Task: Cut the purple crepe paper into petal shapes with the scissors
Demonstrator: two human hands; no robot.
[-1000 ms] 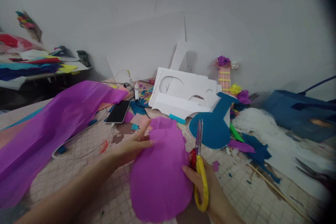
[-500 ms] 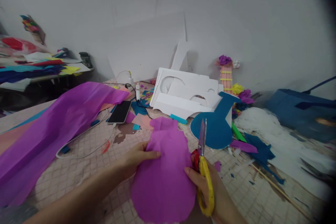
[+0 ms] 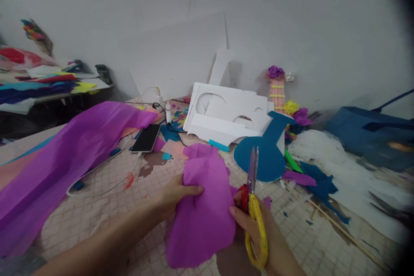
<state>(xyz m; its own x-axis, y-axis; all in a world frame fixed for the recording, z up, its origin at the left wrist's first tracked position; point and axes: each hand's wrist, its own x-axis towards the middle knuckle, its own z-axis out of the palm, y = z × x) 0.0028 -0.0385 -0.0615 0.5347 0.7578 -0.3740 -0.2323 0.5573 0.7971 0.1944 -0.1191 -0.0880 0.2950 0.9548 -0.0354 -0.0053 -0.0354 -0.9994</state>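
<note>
My left hand (image 3: 181, 196) pinches the left edge of a cut piece of purple paper (image 3: 203, 220), thumb on top. The piece is rounded at its lower end and hangs slightly folded over the table. Scissors (image 3: 253, 207) with yellow and red handles are in my right hand (image 3: 258, 228), blades pointing away from me and slightly parted. The thumb of that hand also rests at the right edge of the purple paper. Past the scissors lies a blue flask-like shape (image 3: 258, 159) with a white edge.
A long purple sheet (image 3: 77, 151) spreads across the left. A phone (image 3: 146, 139) with a white cable lies beside it. White cut-out boards (image 3: 226, 105) lean at the back. At right are white fluffy material (image 3: 330, 151), blue scraps (image 3: 318, 181), a thin stick (image 3: 343, 230) and pliers (image 3: 388, 207).
The purple paper has turned and folded a little, its lower end rising and narrowing. My left thumb sits slightly further right on it. The scissors stay in my right hand.
</note>
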